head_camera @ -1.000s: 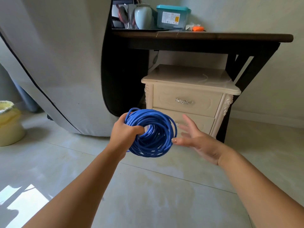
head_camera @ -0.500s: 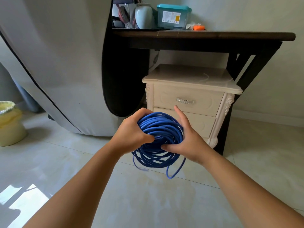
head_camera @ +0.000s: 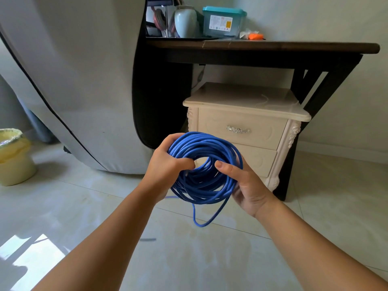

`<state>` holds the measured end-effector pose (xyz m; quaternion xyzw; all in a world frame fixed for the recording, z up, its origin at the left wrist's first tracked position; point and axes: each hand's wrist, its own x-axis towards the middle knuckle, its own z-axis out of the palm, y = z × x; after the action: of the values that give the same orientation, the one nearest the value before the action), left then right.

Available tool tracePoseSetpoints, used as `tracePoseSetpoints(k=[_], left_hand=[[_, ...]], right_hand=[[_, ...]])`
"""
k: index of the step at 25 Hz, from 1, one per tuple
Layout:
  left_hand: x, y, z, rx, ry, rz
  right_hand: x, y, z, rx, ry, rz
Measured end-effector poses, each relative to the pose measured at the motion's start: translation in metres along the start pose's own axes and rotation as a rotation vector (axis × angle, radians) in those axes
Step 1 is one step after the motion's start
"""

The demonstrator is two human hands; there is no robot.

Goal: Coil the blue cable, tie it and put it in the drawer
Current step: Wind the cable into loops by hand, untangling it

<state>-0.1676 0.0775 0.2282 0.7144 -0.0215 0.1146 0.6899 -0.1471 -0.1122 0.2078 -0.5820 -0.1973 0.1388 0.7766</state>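
Note:
The blue cable (head_camera: 204,145) is wound into a round coil held in mid-air in front of me. My left hand (head_camera: 165,166) grips the coil's left side, thumb through the middle. On the right side, my right hand (head_camera: 245,185) holds the coil with the thumb on the inner strands and fingers behind. One loose loop hangs below the coil toward the floor. Behind it stands a cream nightstand (head_camera: 252,101) whose top drawer (head_camera: 270,128), with a silver handle, is closed.
A dark wooden table (head_camera: 273,48) stands over the nightstand, carrying a teal-lidded box (head_camera: 223,22) and a pale jar (head_camera: 185,21). A large grey cover (head_camera: 69,80) hangs at left. A yellow bin (head_camera: 12,156) sits far left on the tiled floor.
My right hand went from open beside the coil to holding its right side. The coil now sits flatter and wider, and a loose loop hangs lower beneath it.

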Motion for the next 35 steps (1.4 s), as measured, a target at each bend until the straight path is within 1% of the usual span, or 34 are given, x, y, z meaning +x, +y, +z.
tracePoseSetpoints(k=[3, 7, 9, 14, 17, 20, 23, 25, 26, 27, 28, 29, 30, 31, 32, 33, 35], left_hand=[[0.001, 0.002, 0.001, -0.107, 0.011, -0.036], [-0.004, 0.003, 0.011, -0.228, -0.119, -0.089], [-0.004, 0.002, 0.013, -0.229, -0.149, -0.109], [-0.008, -0.004, 0.019, -0.239, -0.210, -0.176], [-0.007, -0.007, 0.024, -0.276, -0.230, -0.170], [-0.003, -0.009, 0.023, -0.293, -0.255, -0.157], [-0.001, -0.007, 0.022, -0.232, -0.279, -0.213], [0.003, -0.005, 0.017, -0.159, -0.334, -0.236], [0.005, -0.004, 0.014, -0.109, -0.353, -0.225], [0.006, -0.004, 0.013, -0.034, -0.355, -0.196], [0.006, -0.003, 0.013, 0.104, -0.337, -0.123], [0.005, -0.002, 0.015, 0.301, -0.322, -0.015], [0.003, -0.002, 0.020, 0.519, -0.333, 0.129], [0.000, -0.004, 0.027, 0.683, -0.364, 0.267], [-0.002, -0.007, 0.033, 0.778, -0.390, 0.356], [-0.003, -0.009, 0.036, 0.809, -0.395, 0.386], [-0.003, -0.011, 0.038, 0.812, -0.327, 0.401]], right_hand=[[0.000, -0.002, 0.005, -0.003, 0.015, -0.013], [0.003, -0.008, -0.001, 0.045, 0.098, -0.003], [0.004, -0.010, -0.006, 0.085, 0.143, 0.025], [0.002, -0.011, -0.011, 0.021, 0.210, 0.121], [0.002, -0.011, -0.015, 0.024, 0.252, 0.116], [0.001, -0.012, -0.017, 0.046, 0.231, 0.108], [0.001, -0.012, -0.018, 0.024, 0.255, 0.103], [0.002, -0.015, -0.019, -0.034, 0.296, 0.100], [0.002, -0.017, -0.019, -0.096, 0.310, 0.090], [0.001, -0.020, -0.019, -0.211, 0.311, 0.074], [0.001, -0.023, -0.019, -0.394, 0.306, 0.055], [-0.001, -0.025, -0.017, -0.632, 0.282, 0.033], [-0.002, -0.025, -0.013, -0.884, 0.231, 0.007], [-0.003, -0.024, -0.007, -1.095, 0.169, -0.018], [-0.005, -0.023, -0.001, -1.220, 0.115, -0.050], [-0.005, -0.022, 0.003, -1.272, 0.085, -0.077], [-0.007, -0.020, 0.009, -1.284, 0.084, -0.147]])
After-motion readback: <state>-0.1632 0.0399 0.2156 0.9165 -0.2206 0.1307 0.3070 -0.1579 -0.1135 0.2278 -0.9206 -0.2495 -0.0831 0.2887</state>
